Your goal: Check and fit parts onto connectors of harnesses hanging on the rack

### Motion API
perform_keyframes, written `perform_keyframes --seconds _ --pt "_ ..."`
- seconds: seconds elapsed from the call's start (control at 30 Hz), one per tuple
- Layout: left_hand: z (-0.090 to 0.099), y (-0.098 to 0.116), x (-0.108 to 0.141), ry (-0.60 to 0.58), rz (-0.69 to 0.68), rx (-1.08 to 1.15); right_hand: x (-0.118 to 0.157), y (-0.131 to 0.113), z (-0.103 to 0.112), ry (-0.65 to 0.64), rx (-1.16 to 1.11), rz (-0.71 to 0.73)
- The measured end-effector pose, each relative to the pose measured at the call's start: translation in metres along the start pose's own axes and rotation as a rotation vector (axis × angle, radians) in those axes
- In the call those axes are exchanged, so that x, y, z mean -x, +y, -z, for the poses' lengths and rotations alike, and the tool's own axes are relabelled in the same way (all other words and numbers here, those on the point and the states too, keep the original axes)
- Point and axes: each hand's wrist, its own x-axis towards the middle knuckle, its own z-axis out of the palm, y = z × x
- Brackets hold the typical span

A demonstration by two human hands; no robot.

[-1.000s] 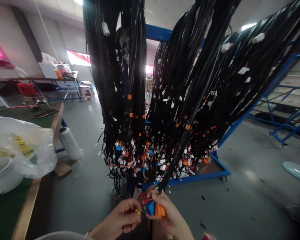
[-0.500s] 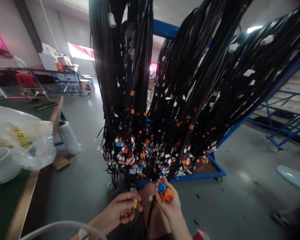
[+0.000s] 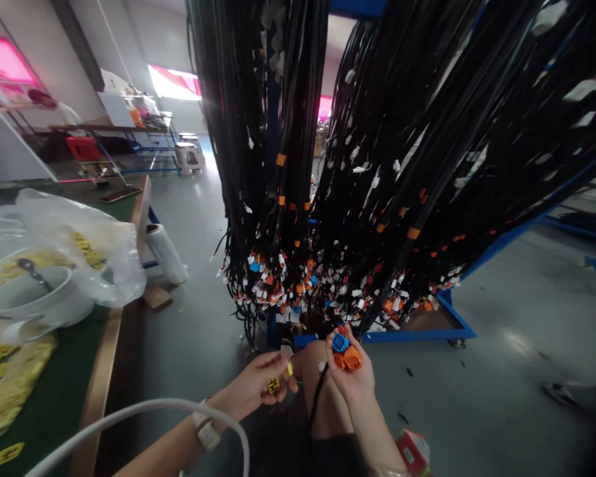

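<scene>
My left hand (image 3: 255, 387) is closed on small yellow plastic pieces: a yellow connector piece (image 3: 273, 385) with dark slots and another yellow piece (image 3: 289, 369) at the fingertips. To its right, my right hand (image 3: 356, 385) cups a blue connector (image 3: 340, 342) and orange connectors (image 3: 351, 358), their faces turned up toward me. A black cable (image 3: 318, 392) hangs down beside that palm. The two hands are apart, over my knees. Behind them, many black wire harnesses (image 3: 298, 119) hang in thick bundles, ending in white, orange, red and blue connectors.
A blue wheeled rack (image 3: 417, 335) carries the harnesses. On the left, a green-topped table (image 3: 77, 371) bears a white bowl (image 3: 62, 285), a clear plastic bag (image 3: 124, 265) and yellow pieces. A pale hose (image 3: 169, 403) arches across my left forearm. Another person sits at a far table.
The view has turned left and down, bringing more of the green table into sight. Both hands keep their grips, and the connectors in my right palm show more fully.
</scene>
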Motion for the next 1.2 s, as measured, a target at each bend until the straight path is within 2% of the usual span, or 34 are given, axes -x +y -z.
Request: perform_keyframes --seconds 0.2,0.3,0.43,0.6,0.7,0.87,0.97,1.1,1.2 --pt "0.002 -0.005 -0.007 0.061 0.000 -0.116 0.001 0.009 -0.003 -0.002 0.044 -0.028" --pt "0.001 -0.003 -0.010 0.046 -0.005 -0.124 0.006 0.010 -0.006 0.017 0.031 -0.075" --pt "-0.006 0.008 -0.010 0.002 -0.076 -0.124 0.013 0.010 -0.009 0.033 0.000 -0.117" --pt "-0.016 0.028 -0.014 0.016 -0.146 -0.378 0.020 0.006 -0.010 0.017 0.016 -0.164" --pt "-0.024 0.036 -0.019 0.049 -0.163 -0.463 0.023 0.009 -0.012 0.027 0.014 -0.150" --pt "-0.034 0.036 -0.019 0.051 -0.173 -0.401 0.026 0.021 -0.013 0.030 0.078 -0.078" --pt "-0.030 0.034 -0.012 0.074 -0.199 -0.417 0.027 0.027 -0.012 0.021 0.117 -0.059" --pt "-0.021 0.037 -0.004 0.147 -0.299 -0.469 0.027 0.031 -0.013 0.016 0.133 -0.062" --pt "-0.019 0.040 -0.003 0.127 -0.403 -0.488 0.029 0.036 -0.014 0.021 0.129 -0.061"
